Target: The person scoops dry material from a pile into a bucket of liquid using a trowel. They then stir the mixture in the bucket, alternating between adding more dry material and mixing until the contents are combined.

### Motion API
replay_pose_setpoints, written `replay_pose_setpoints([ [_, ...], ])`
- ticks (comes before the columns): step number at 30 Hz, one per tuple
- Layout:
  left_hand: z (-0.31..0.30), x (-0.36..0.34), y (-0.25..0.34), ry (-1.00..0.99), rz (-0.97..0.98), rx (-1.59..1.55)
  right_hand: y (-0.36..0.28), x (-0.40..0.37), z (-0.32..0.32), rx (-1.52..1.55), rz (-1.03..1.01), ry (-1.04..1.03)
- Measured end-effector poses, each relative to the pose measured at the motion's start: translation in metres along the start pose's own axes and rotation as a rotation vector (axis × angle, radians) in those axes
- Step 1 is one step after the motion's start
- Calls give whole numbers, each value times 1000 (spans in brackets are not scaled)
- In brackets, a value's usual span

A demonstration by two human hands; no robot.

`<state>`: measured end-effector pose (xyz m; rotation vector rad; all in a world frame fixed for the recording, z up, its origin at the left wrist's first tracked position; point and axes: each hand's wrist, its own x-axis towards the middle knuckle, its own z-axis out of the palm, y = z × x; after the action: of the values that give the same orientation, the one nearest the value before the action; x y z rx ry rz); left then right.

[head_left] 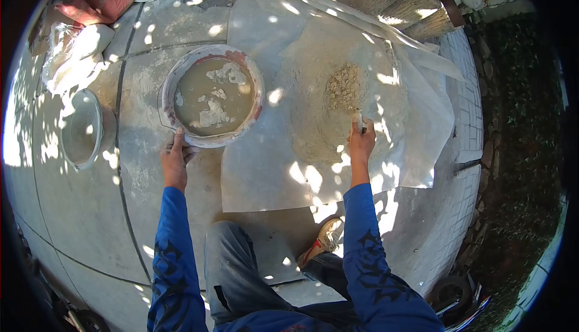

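Observation:
A round bucket [256, 118] with a pale, smeared rim holds murky greyish water, and whitish dry clumps [212, 114] float on it. My left hand [175, 158] grips its near rim, thumb on the edge. To the right, a broad pile of grey-beige powder [313, 99] lies on a translucent plastic sheet [259, 181], with coarser lumps [345, 87] near its middle. My right hand [362, 142] is closed around a short pale-handled hand tool [359, 122], just below the lumps. The working end of the tool cannot be made out.
An empty-looking clear bucket [82, 130] stands on the concrete at left. Red and white sacks [99, 0] lie at the upper left. Textured log-like blocks [386, 0] stand at the back. A planted strip [512, 121] runs along the right. My shoe [329, 235] is near the sheet's front edge.

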<state>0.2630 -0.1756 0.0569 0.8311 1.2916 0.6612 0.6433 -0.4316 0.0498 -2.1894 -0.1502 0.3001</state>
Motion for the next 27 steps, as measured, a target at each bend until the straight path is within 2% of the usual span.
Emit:
replay_pose_setpoints([
  [1, 1, -1, 0, 12, -4, 1, -3, -1, -5, -4, -3, -1],
  [3, -1, 0, 0, 4, -3, -3, -8, -5, -15, -323, -334, 205],
  [4, -2, 1, 0, -5, -1, -4, -25, -13, -25, -329, -216, 142],
  [9, -1, 0, 1, -7, 6, -18, -6, -18, -56, -467, -294, 223],
  [11, 0, 0, 1, -1, 13, -27, 10, -17, -67, -566, -165, 231],
  [13, -2, 2, -2, -2, 6, -23, 42, -10, -66, -536, -195, 262],
  [16, -3, 3, -4, -4, 9, -25, 108, 12, -52, -357, -26, 156],
  [17, -3, 3, -5, -1, 9, -23, 99, 9, -44, -356, -25, 154],
  [19, -3, 4, -5, 6, 0, -14, 69, -8, -20, -139, 226, 1],
  [23, 0, 1, 0, -4, 11, -6, 52, -14, -2, 62, 214, -91],
  [25, -1, 0, 1, -2, -10, -4, 35, -18, -7, 275, 344, -161],
  [27, -2, 2, -1, 0, -1, -7, 26, -23, -15, 327, 341, -168],
])
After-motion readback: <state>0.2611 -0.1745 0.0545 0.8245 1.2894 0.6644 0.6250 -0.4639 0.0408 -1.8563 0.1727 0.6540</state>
